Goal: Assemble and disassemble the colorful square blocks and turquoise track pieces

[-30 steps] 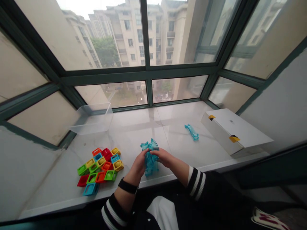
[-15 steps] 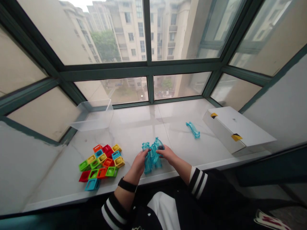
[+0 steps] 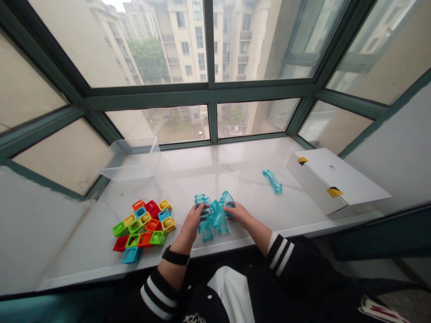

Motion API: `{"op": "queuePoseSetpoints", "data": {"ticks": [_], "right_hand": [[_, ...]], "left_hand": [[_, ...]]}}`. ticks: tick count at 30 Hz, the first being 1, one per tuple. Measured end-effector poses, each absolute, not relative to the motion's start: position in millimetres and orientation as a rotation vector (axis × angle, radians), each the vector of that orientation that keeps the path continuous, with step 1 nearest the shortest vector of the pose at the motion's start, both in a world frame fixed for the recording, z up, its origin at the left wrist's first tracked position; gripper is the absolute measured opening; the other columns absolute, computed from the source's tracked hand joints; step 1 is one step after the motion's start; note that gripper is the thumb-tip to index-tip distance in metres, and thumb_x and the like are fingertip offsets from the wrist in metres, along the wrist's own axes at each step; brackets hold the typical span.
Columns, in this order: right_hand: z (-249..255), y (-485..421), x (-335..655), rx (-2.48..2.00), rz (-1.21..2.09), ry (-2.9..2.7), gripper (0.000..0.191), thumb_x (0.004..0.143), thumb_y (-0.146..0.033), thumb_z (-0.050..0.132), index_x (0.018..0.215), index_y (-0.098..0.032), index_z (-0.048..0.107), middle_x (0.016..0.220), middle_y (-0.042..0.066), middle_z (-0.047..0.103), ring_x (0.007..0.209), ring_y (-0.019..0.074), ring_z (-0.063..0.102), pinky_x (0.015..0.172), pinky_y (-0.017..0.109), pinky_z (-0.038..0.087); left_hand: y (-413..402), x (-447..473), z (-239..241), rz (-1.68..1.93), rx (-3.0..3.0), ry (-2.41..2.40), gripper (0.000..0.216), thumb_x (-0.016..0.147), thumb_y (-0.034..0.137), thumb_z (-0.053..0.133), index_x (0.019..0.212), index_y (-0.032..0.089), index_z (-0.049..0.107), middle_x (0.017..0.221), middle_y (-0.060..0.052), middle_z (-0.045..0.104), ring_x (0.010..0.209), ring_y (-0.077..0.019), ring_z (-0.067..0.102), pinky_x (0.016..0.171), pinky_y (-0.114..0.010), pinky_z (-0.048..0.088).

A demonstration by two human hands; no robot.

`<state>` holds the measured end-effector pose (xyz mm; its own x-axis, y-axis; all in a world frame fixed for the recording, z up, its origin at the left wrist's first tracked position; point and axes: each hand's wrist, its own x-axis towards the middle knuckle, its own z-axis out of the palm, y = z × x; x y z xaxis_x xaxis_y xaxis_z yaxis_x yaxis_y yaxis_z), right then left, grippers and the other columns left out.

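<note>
Between the two hands sits a translucent blue tube assembly [image 3: 213, 216], standing on the white marble windowsill [image 3: 215, 166]. The left hand [image 3: 191, 224] comes at it from the lower left, its fingers [image 3: 200, 211] together and curled around the assembly's left upright tube, with the fingertips reaching just past it. The right hand [image 3: 241, 214] lies lower and flatter, palm down, its fingers [image 3: 233, 207] close together and pressed against the assembly's right side, just under a curved tube end. Both forearms angle inward from the near edge of the sill, and a black wristband [image 3: 175, 255] circles the left wrist (the sleeves have black-and-white striped cuffs).

The assembly's long axis runs sideways from one hand to the other, with its open tube ends pointing up and toward the window. Its lower tubes stand just past the fingers on the sill.

Left of the left hand lies a cluster of colored plastic frame tiles [image 3: 144, 224]. Beyond the right fingers is a separate blue tube piece [image 3: 272, 181], well apart from the assembly. Farther right sits a white box [image 3: 333, 181] with yellow tape, and a clear plastic bin [image 3: 130, 159] stands at the far left by the glass.
</note>
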<state>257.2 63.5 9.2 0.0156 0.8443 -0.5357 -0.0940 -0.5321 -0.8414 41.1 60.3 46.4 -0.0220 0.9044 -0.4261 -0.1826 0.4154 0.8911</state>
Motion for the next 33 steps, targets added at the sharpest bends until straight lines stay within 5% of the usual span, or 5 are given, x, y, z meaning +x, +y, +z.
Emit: {"op": "queuePoseSetpoints", "data": {"ticks": [6, 12, 17, 25, 33], "right_hand": [[2, 61, 257, -1.652, 1.369, -1.022, 0.045, 0.077, -0.035, 0.081, 0.115, -0.022, 0.062, 0.096, 0.004, 0.069, 0.085, 0.0221, 0.069, 0.075, 0.035, 0.061], [27, 47, 240, -1.528, 0.795, -1.423, 0.049, 0.089, -0.036, 0.068, 0.135, -0.022, 0.057, 0.125, 0.010, 0.070, 0.114, 0.0260, 0.067, 0.105, 0.042, 0.052], [25, 46, 223, -1.486, 0.796, -1.531, 0.062, 0.088, -0.031, 0.070, 0.145, -0.022, 0.050, 0.124, 0.010, 0.070, 0.108, 0.0258, 0.069, 0.102, 0.043, 0.055], [6, 54, 217, -1.654, 0.766, -1.661, 0.076, 0.081, -0.021, 0.073, 0.151, -0.022, 0.045, 0.133, 0.013, 0.065, 0.111, 0.0256, 0.067, 0.101, 0.041, 0.054], [13, 60, 229, -1.756, 0.763, -1.667, 0.068, 0.088, -0.024, 0.069, 0.151, -0.019, 0.044, 0.132, 0.015, 0.066, 0.115, 0.0269, 0.067, 0.102, 0.039, 0.052]], "left_hand": [[60, 43, 49, 1.048, 0.817, 1.338, 0.045, 0.081, 0.062, 0.079, 0.093, 0.021, 0.067, 0.085, -0.009, 0.076, 0.084, -0.0250, 0.073, 0.073, -0.033, 0.056], [56, 45, 42, 0.956, 0.914, 1.322, 0.056, 0.079, 0.073, 0.077, 0.097, 0.022, 0.063, 0.096, -0.013, 0.078, 0.102, -0.0311, 0.075, 0.088, -0.042, 0.058], [54, 46, 37, 0.908, 0.926, 1.291, 0.062, 0.082, 0.076, 0.072, 0.109, 0.021, 0.061, 0.111, -0.017, 0.078, 0.116, -0.0347, 0.072, 0.101, -0.051, 0.055], [56, 33, 38, 0.911, 0.732, 1.128, 0.053, 0.087, 0.063, 0.075, 0.117, 0.020, 0.066, 0.138, -0.020, 0.069, 0.126, -0.0336, 0.068, 0.108, -0.051, 0.053], [60, 19, 34, 0.839, 0.846, 1.263, 0.057, 0.083, 0.067, 0.078, 0.112, 0.019, 0.067, 0.133, -0.021, 0.073, 0.126, -0.0349, 0.067, 0.109, -0.053, 0.049]]}}
